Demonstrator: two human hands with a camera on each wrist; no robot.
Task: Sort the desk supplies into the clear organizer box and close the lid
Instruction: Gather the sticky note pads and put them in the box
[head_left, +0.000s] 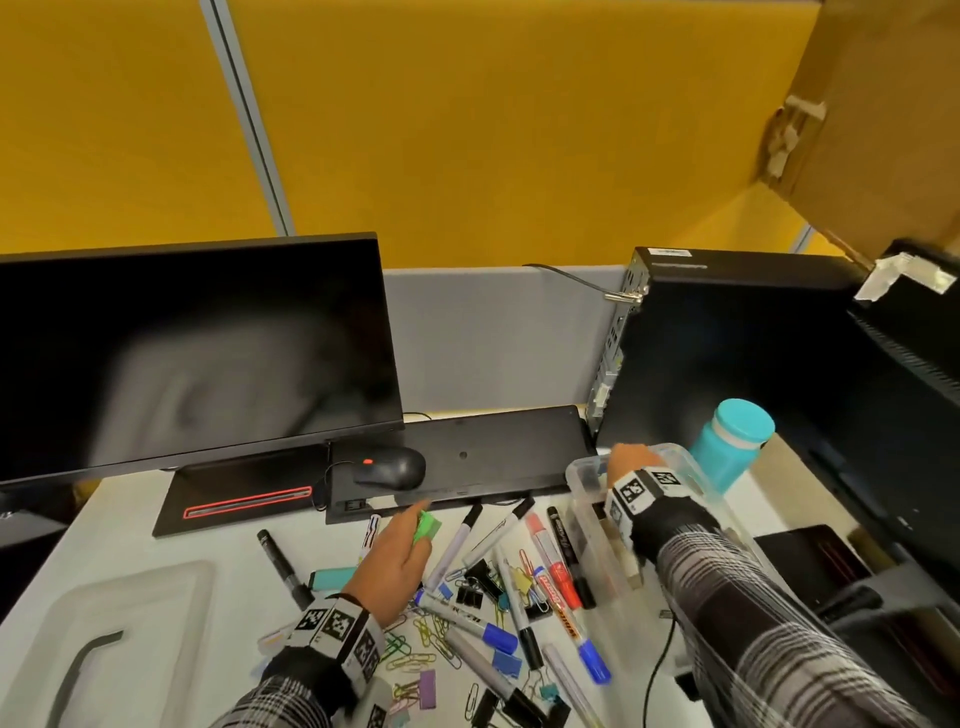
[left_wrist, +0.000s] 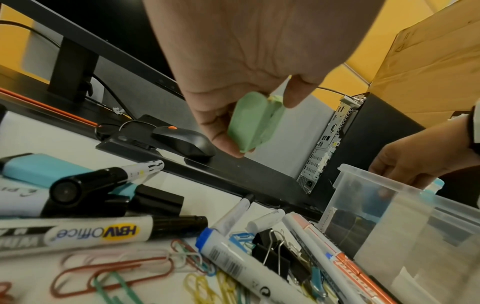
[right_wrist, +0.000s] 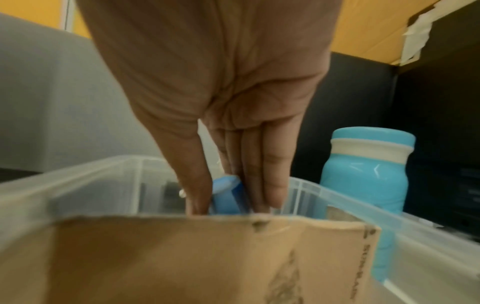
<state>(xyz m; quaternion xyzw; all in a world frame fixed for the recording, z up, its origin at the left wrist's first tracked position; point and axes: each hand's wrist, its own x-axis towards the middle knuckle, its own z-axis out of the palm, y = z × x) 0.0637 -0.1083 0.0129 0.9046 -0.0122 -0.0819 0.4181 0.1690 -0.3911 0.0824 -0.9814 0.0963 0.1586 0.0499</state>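
Observation:
My left hand (head_left: 413, 538) hovers over the pile and pinches a green binder clip (head_left: 428, 526) between thumb and fingers; the left wrist view shows that clip (left_wrist: 255, 121) clearly. Beneath it lie several markers (head_left: 550, 561), paper clips (head_left: 415, 652) and binder clips (head_left: 480, 577). The clear organizer box (head_left: 688, 460) stands open at the right. My right hand (head_left: 628, 460) reaches down into its far end. There, thumb and fingers pinch a small blue clip (right_wrist: 227, 193) behind a cardboard divider (right_wrist: 182, 257). The clear lid (head_left: 104, 618) lies at the near left.
A dark monitor (head_left: 197, 353) stands at the back left, with a keyboard (head_left: 483, 457) and mouse (head_left: 389, 467) behind the pile. A PC tower (head_left: 727, 338) and a teal bottle (head_left: 730, 447) crowd the box's far side. A cable (head_left: 657, 670) runs along the near right.

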